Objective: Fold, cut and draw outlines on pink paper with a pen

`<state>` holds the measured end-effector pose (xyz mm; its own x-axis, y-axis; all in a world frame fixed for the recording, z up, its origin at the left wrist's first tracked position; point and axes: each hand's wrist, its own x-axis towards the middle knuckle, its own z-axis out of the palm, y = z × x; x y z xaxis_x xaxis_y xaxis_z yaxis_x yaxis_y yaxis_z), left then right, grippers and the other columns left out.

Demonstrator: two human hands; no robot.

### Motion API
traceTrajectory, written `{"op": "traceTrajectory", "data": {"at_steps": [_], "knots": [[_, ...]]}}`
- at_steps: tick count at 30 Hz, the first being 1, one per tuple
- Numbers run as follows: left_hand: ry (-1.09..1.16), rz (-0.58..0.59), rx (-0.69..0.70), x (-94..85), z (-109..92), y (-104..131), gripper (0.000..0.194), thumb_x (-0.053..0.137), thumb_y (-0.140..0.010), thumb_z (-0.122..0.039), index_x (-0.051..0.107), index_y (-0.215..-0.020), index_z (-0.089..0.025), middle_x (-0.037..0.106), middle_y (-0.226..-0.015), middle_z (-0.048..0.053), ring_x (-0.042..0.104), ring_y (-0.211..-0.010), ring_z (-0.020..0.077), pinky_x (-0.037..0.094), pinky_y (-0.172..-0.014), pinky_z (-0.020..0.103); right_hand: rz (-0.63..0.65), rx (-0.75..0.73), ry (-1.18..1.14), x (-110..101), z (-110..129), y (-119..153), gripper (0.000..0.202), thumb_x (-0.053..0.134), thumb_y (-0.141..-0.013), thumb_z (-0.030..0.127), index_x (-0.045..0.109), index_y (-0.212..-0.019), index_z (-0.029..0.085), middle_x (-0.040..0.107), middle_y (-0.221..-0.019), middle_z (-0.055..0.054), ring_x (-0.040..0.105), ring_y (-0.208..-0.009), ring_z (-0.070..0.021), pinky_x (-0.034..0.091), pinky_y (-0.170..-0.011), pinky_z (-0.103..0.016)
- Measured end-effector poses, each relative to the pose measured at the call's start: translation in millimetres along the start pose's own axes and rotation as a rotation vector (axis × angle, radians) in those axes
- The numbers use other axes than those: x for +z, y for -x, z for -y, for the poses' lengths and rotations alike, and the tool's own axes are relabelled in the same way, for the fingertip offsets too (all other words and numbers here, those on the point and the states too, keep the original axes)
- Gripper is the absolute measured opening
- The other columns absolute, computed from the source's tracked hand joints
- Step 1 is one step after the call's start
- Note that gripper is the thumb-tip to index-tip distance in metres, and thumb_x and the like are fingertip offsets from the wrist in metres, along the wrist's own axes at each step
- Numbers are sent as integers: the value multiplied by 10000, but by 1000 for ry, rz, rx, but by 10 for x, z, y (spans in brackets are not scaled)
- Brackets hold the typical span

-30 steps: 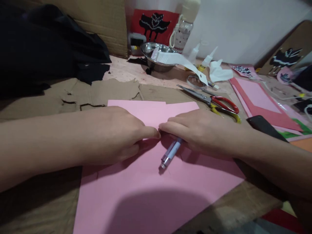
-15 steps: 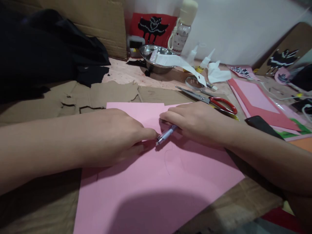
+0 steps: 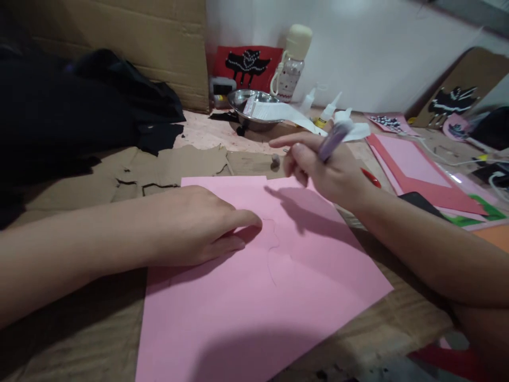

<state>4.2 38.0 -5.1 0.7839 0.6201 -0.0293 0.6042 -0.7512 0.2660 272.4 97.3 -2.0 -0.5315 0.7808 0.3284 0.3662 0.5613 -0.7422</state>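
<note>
A pink sheet of paper [image 3: 238, 318] lies on the cardboard, with a thin curved pencil-like line near its middle. My left hand [image 3: 199, 225] rests on the paper's left part, holding nothing, its thumb apart from the fingers beside the line. Above the sheet's far right edge, my right hand [image 3: 322, 170] is raised. It keeps a purple pen [image 3: 333, 142] between thumb and palm, the pen tilted upward and blurred; the index finger points left. Just left of these fingers is a small greyish lump [image 3: 275, 160], too blurred to name. Red-handled scissors [image 3: 370, 178] are mostly hidden behind the right hand.
At the back stand a metal bowl [image 3: 254, 119] with a white paper strip, glue bottles [image 3: 328, 111] and a drinking bottle [image 3: 292, 69]. Black cloth [image 3: 131, 95] lies at left. Pink and red sheets [image 3: 421, 180] and a dark flat object [image 3: 419, 204] lie at right.
My right hand has lifted off the paper and moved up and right, the pen swinging to point upward. More of the drawn line shows. My left hand stays on the sheet; the view has tilted slightly.
</note>
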Motion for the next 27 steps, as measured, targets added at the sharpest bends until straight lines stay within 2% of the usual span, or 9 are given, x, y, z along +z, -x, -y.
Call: {"op": "traceTrajectory", "data": {"at_steps": [4,5,9,11,13,15,20,23,27], "knots": [[-154,140,-160,-77,35,-64,307,769,-881,-553,703,-823,-259,648,-647,6,520,-544,210,225,-563,343,457,431,-882,188,138,46,516,454,-1041,626,678,-1152,175,795,-1033,-150,786,-949,-325,652,-837,-534],[-166,147,-190,-103,43,-74,356,781,-867,-589,701,-769,-256,651,-655,19,523,-559,217,220,-570,345,451,480,-940,233,132,54,491,483,-1037,610,680,-1156,176,794,-1050,-154,782,-975,-324,657,-838,-534],[-130,169,-221,-172,72,-67,400,768,-886,-628,708,-733,-263,694,-707,19,547,-578,206,248,-557,335,70,341,-952,297,64,72,356,568,-1032,507,717,-1139,202,782,-1100,-104,755,-1017,-260,644,-928,-459],[-110,145,-234,-160,95,-42,426,768,-878,-651,684,-759,-251,696,-718,25,548,-585,209,270,-551,328,109,417,-937,283,58,111,468,534,-1022,611,734,-1018,188,764,-898,-89,736,-786,-247,658,-801,-450],[-93,94,-243,-112,124,-8,444,767,-869,-672,671,-815,-242,699,-740,37,549,-602,220,294,-556,327,152,527,-884,281,65,182,556,519,-1004,701,730,-915,195,618,-606,-17,656,-585,-228,619,-620,-389],[-69,30,-240,-41,146,27,439,759,-878,-665,675,-882,-234,713,-785,45,571,-636,230,325,-576,327,80,546,-834,304,69,262,518,564,-1000,682,721,-868,207,463,-482,39,634,-543,-218,546,-537,-312],[0,-94,-161,126,150,40,276,705,-946,-502,711,-919,-228,733,-835,36,635,-739,233,379,-647,327,-49,490,-798,385,35,336,275,608,-1000,454,682,-865,227,602,-546,49,573,-486,-140,578,-701,-322],[17,-125,-69,166,154,3,157,687,-961,-386,742,-926,-243,739,-840,17,640,-774,222,389,-699,334,-53,465,-755,382,12,303,225,613,-990,416,662,-866,234,625,-536,48,589,-496,-144,539,-651,-296],[38,-182,-8,162,200,-6,201,705,-966,-417,755,-1010,-228,735,-972,48,653,-891,240,446,-790,350,-46,440,-738,368,30,279,209,620,-984,380,664,-848,228,622,-530,53,575,-496,-134,559,-694,-314]]}}
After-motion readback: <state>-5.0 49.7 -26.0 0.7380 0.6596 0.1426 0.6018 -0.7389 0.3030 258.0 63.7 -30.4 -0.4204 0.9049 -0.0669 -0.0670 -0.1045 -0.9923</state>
